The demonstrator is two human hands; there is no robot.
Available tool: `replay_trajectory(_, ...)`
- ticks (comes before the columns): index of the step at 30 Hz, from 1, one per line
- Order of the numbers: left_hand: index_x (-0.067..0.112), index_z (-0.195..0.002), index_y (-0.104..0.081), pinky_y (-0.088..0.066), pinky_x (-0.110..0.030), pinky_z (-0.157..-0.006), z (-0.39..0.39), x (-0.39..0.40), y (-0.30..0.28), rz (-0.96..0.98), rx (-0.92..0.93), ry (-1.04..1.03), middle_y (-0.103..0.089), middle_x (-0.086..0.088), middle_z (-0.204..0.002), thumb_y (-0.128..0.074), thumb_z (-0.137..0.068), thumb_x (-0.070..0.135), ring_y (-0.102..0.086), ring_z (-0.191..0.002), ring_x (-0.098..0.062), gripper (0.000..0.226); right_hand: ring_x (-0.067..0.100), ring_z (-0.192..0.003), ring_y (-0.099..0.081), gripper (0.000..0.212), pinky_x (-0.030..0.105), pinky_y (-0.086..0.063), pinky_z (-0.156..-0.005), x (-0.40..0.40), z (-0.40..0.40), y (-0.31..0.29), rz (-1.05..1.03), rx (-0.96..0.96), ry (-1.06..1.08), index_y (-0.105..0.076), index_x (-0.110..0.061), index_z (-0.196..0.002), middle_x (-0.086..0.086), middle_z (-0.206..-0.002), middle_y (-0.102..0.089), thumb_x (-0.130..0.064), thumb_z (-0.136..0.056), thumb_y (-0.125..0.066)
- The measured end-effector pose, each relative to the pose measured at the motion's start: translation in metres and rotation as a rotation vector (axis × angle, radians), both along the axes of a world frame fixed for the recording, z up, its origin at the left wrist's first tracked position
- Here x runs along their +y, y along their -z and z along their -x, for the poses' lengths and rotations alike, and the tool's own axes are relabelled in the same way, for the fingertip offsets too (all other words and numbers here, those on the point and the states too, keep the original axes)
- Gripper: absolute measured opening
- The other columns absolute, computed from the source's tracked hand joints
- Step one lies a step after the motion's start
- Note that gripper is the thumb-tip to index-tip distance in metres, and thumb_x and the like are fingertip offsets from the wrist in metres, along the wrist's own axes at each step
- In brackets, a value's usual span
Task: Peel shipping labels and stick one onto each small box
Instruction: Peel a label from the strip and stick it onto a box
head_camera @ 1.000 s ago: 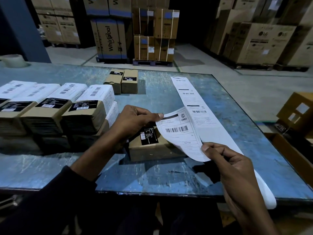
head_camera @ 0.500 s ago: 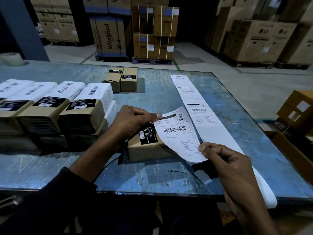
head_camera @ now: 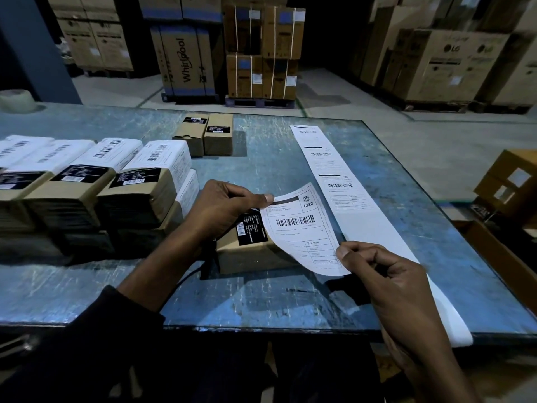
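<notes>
Pinching peeled shipping label [head_camera: 302, 228] at opposite corners, left hand [head_camera: 223, 210] top, right hand [head_camera: 377, 266] bottom, above small box [head_camera: 250, 251]; thin, floppy, sticky-backed. Best kept taut, gripped by edges only.

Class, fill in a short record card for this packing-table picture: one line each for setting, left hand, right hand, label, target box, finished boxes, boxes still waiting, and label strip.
setting: blue table in a warehouse
left hand: pinches the peeled label's top corner
right hand: pinches its bottom corner
peeled label: held over the box, barcode up
target box: small, brown, under the label
finished boxes: stacked at left, white labels on top
waiting boxes: two at the far side, unlabelled
label strip: lies along the table's right side
</notes>
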State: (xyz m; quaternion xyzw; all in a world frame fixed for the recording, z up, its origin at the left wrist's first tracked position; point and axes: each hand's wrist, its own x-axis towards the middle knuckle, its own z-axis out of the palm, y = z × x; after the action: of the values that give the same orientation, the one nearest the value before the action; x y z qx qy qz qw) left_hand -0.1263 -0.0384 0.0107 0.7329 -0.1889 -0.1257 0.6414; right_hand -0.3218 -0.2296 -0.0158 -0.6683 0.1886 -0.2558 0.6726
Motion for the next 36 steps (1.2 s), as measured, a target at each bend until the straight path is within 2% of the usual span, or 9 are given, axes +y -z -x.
replay_trajectory(5, -0.001, -0.087, -0.082, -0.061, -0.052, -0.096, -0.001, 0.0, 0.002, -0.029, -0.023, 0.009, -0.08, -0.017, -0.088, -0.088, -0.083, 0.026, -0.079, -0.087, -0.035, 0.028, 0.02, -0.095, -0.078, 0.021, 0.023, -0.061, -0.075, 0.0, -0.001, 0.0, 0.015, -0.003, -0.001, -0.076, 0.0, -0.069, 0.004, -0.098, -0.082, -0.007, -0.088, -0.081)
replay_trajectory(12, -0.002, -0.085, -0.083, -0.058, -0.036, -0.077, -0.002, 0.001, 0.003, -0.058, -0.054, 0.0, -0.08, -0.015, -0.083, -0.089, -0.081, 0.026, -0.077, -0.077, -0.029, 0.029, 0.022, -0.096, -0.079, 0.02, 0.031, -0.064, -0.078, 0.0, -0.001, 0.0, 0.033, 0.018, 0.0, -0.077, -0.001, -0.069, 0.004, -0.098, -0.082, -0.006, -0.088, -0.081)
replay_trajectory(18, 0.005, -0.084, -0.085, -0.06, -0.043, -0.081, 0.002, 0.002, 0.001, -0.1, -0.069, -0.015, -0.08, -0.012, -0.082, -0.09, -0.081, 0.031, -0.077, -0.079, -0.031, 0.027, 0.028, -0.093, -0.079, 0.023, 0.043, -0.065, -0.081, 0.0, -0.002, 0.001, 0.025, 0.039, 0.009, -0.076, -0.001, -0.066, 0.007, -0.094, -0.082, -0.004, -0.088, -0.081)
replay_trajectory(22, 0.008, -0.082, -0.085, -0.061, -0.052, -0.085, 0.006, 0.002, -0.002, -0.121, -0.093, -0.04, -0.08, -0.01, -0.08, -0.09, -0.08, 0.032, -0.077, -0.081, -0.034, 0.024, 0.035, -0.083, -0.078, 0.022, 0.033, -0.065, -0.066, -0.002, -0.001, -0.004, -0.045, 0.069, -0.045, -0.074, 0.008, -0.072, 0.014, -0.098, -0.081, -0.004, -0.09, -0.078)
replay_trajectory(25, 0.011, -0.077, -0.085, -0.061, -0.05, -0.082, 0.008, 0.002, -0.002, -0.128, -0.111, -0.063, -0.08, -0.008, -0.076, -0.091, -0.079, 0.034, -0.077, -0.077, -0.031, 0.024, 0.033, -0.083, -0.08, 0.024, 0.033, -0.066, -0.07, -0.005, 0.003, -0.011, -0.078, 0.138, -0.103, -0.073, 0.01, -0.075, 0.015, -0.096, -0.081, -0.008, -0.089, -0.08)
replay_trajectory(28, 0.015, -0.072, -0.085, -0.06, -0.045, -0.075, 0.008, 0.003, -0.002, -0.166, -0.152, -0.108, -0.079, -0.003, -0.071, -0.092, -0.076, 0.041, -0.076, -0.071, -0.023, 0.027, 0.029, -0.088, -0.08, 0.033, 0.05, -0.065, -0.089, -0.014, 0.012, -0.028, 0.204, 0.284, -0.105, -0.074, -0.003, -0.065, 0.002, -0.09, -0.082, -0.026, -0.081, -0.089)
replay_trajectory(31, 0.023, -0.076, -0.085, -0.06, -0.041, -0.071, 0.009, 0.002, -0.001, -0.248, -0.23, -0.184, -0.079, 0.006, -0.072, -0.091, -0.072, 0.053, -0.075, -0.071, -0.016, 0.031, -0.001, -0.08, -0.074, 0.029, 0.033, -0.058, -0.088, -0.013, 0.017, -0.052, 0.535, 0.302, 0.052, -0.077, -0.018, -0.071, -0.016, -0.085, -0.079, -0.043, -0.073, -0.093)
replay_trajectory(34, 0.032, -0.1, -0.082, -0.063, -0.032, -0.076, 0.014, 0.007, -0.002, -0.347, -0.399, -0.339, -0.076, 0.019, -0.088, -0.086, -0.071, 0.068, -0.072, -0.079, 0.003, 0.047, 0.003, -0.07, -0.072, 0.023, 0.01, -0.047, -0.061, 0.002, 0.005, -0.07, 0.602, 0.031, 0.185, -0.075, -0.025, -0.075, -0.015, -0.091, -0.078, -0.04, -0.079, -0.092)
replay_trajectory(36, 0.034, -0.102, -0.08, -0.064, -0.034, -0.08, 0.025, 0.016, -0.002, -0.257, -0.525, -0.303, -0.075, 0.021, -0.096, -0.085, -0.079, 0.059, -0.072, -0.088, 0.004, 0.034, 0.004, -0.082, -0.074, 0.016, 0.014, -0.055, -0.067, 0.013, -0.014, -0.073, 0.649, -0.076, 0.124, -0.076, -0.029, -0.081, -0.015, -0.096, -0.077, -0.041, -0.087, -0.085)
